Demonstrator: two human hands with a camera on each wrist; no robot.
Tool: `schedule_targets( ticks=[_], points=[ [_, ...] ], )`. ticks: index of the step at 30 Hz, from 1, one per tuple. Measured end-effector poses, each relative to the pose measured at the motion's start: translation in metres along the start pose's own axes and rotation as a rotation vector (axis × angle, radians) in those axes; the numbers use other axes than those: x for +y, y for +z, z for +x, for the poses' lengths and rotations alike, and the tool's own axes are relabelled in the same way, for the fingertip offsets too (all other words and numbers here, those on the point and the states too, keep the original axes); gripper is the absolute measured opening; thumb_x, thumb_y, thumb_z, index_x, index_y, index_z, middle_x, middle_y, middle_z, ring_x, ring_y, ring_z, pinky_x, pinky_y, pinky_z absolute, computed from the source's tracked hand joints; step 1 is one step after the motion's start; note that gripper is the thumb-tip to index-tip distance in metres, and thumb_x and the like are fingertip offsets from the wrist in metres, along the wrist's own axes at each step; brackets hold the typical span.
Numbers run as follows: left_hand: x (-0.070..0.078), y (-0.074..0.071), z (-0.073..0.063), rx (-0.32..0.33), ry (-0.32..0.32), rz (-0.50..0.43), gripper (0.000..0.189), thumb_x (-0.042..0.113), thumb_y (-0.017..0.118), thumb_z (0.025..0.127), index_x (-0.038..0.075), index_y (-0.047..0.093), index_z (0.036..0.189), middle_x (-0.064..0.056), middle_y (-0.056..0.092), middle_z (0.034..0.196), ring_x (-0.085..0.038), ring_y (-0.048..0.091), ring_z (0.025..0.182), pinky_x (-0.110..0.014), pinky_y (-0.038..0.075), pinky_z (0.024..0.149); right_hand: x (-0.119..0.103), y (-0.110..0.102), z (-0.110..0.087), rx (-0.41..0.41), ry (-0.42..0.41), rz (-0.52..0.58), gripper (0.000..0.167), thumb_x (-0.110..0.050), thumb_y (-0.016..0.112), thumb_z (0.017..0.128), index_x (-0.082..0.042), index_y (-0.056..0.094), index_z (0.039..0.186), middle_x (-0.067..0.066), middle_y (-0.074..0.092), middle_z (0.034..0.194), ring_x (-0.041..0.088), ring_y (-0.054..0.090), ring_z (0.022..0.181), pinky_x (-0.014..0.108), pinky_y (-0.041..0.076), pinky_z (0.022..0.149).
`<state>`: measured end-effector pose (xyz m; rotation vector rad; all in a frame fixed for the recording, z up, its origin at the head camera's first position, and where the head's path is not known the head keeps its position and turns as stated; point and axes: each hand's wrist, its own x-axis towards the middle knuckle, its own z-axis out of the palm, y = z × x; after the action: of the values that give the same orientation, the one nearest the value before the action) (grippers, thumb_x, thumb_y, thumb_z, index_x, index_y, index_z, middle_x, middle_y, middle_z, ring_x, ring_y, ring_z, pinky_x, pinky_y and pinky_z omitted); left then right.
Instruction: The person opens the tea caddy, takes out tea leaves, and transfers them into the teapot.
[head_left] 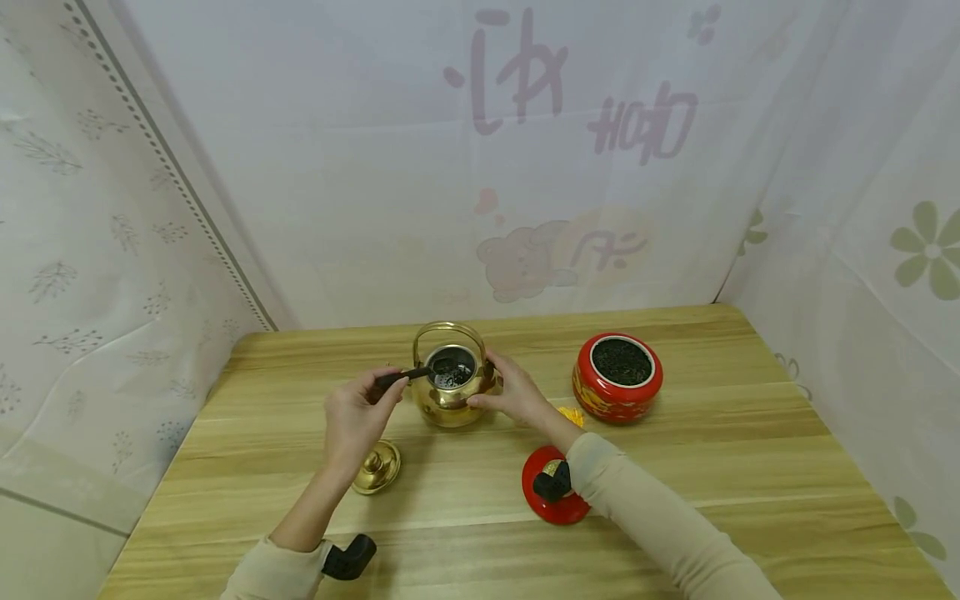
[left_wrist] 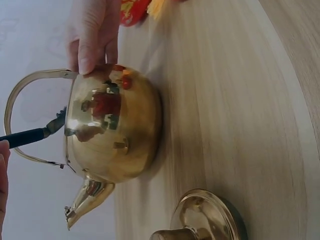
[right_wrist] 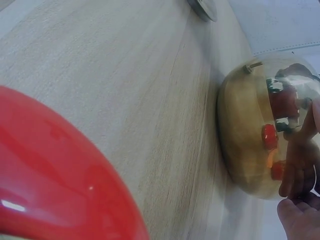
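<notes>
My left hand (head_left: 352, 421) pinches the black handle of a small spoon (head_left: 405, 377), whose metal end points into the mouth of a brass kettle (head_left: 446, 412). Dark tea leaves (left_wrist: 61, 116) cling to the spoon's end, at the kettle's rim in the left wrist view. My right hand (head_left: 517, 396) holds the kettle by its right side, thumb in front and fingers toward the back. The kettle stands upright with its hoop handle raised; something dark shows inside. Its brass lid (head_left: 377, 469) lies on the table near my left wrist.
A red jar (head_left: 611, 404) full of dark tea leaves (head_left: 621, 361) stands open at the right. Under my right forearm lies its red lid (head_left: 542, 504), with a yellow tassel (head_left: 572, 417) beyond it. A curtain (head_left: 375, 208) hangs behind the wooden table (head_left: 450, 550).
</notes>
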<state>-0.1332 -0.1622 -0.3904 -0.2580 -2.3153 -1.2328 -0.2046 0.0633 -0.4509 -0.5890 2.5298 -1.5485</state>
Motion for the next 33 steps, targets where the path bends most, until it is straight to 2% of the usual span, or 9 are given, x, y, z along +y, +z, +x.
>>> schedule_targets(
  ticks=[4,9,13,19,22,27,30,33],
  points=[
    [-0.001,0.002,-0.001,-0.001,0.094,0.063,0.016,0.002,0.073,0.079,-0.002,0.071,0.094,-0.009,0.071,0.078,-0.009,0.061,0.056,-0.01,0.044,0.048,0.0,0.0,0.0,0.003,-0.01,0.008,0.078,-0.012,0.079,0.076,-0.005,0.039,0.142,0.015,0.043,0.139,0.03,0.039,0.131,0.046,0.038,0.104],
    [-0.003,0.004,-0.002,0.007,0.171,0.112,0.017,-0.002,0.073,0.078,-0.002,0.071,0.094,-0.012,0.072,0.084,-0.013,0.063,0.058,-0.008,0.044,0.051,-0.001,0.0,0.0,0.003,-0.026,0.017,0.077,-0.012,0.079,0.076,-0.004,0.038,0.142,0.017,0.044,0.137,0.031,0.04,0.129,0.047,0.039,0.103],
    [-0.003,0.004,-0.003,0.013,0.203,0.126,0.016,-0.001,0.074,0.078,-0.001,0.072,0.094,-0.012,0.072,0.085,-0.013,0.064,0.06,-0.007,0.044,0.051,0.0,0.0,0.0,-0.004,-0.011,0.034,0.078,-0.011,0.078,0.076,-0.005,0.038,0.143,0.016,0.043,0.139,0.03,0.038,0.131,0.046,0.038,0.104],
    [-0.005,0.004,-0.005,0.03,0.21,0.099,0.017,-0.003,0.074,0.077,-0.001,0.071,0.093,-0.011,0.072,0.084,-0.012,0.062,0.058,-0.008,0.044,0.051,0.001,0.0,0.001,-0.002,-0.006,0.041,0.078,-0.011,0.078,0.076,-0.005,0.038,0.143,0.015,0.041,0.141,0.03,0.037,0.132,0.046,0.038,0.104],
    [-0.006,0.003,-0.007,0.038,0.185,0.076,0.016,-0.002,0.073,0.078,-0.001,0.071,0.094,-0.01,0.072,0.083,-0.008,0.06,0.057,-0.009,0.044,0.049,0.001,0.001,0.001,-0.003,-0.01,0.055,0.078,-0.009,0.078,0.076,-0.004,0.038,0.142,0.016,0.041,0.142,0.03,0.037,0.132,0.047,0.037,0.104],
    [-0.007,-0.001,-0.011,0.041,0.087,-0.021,0.015,0.001,0.071,0.081,0.001,0.071,0.096,-0.01,0.072,0.083,-0.002,0.061,0.059,-0.012,0.046,0.049,0.001,0.001,0.001,-0.008,-0.015,0.072,0.079,-0.008,0.078,0.076,-0.003,0.036,0.143,0.016,0.041,0.142,0.03,0.037,0.132,0.047,0.037,0.105],
    [-0.006,-0.007,-0.014,0.05,0.011,-0.097,0.016,0.003,0.069,0.083,-0.001,0.07,0.098,-0.012,0.071,0.083,-0.002,0.064,0.061,-0.015,0.049,0.051,0.001,0.001,0.0,-0.006,-0.01,0.06,0.079,-0.009,0.078,0.076,-0.004,0.036,0.143,0.016,0.041,0.143,0.03,0.037,0.133,0.047,0.037,0.105],
    [-0.005,-0.016,-0.018,0.068,-0.108,-0.176,0.017,0.006,0.069,0.085,-0.001,0.07,0.101,-0.01,0.071,0.082,-0.005,0.066,0.063,-0.016,0.051,0.055,0.001,0.001,0.0,-0.005,0.001,0.063,0.08,-0.009,0.078,0.076,-0.004,0.036,0.144,0.015,0.04,0.143,0.029,0.037,0.133,0.046,0.036,0.105]
  ],
)
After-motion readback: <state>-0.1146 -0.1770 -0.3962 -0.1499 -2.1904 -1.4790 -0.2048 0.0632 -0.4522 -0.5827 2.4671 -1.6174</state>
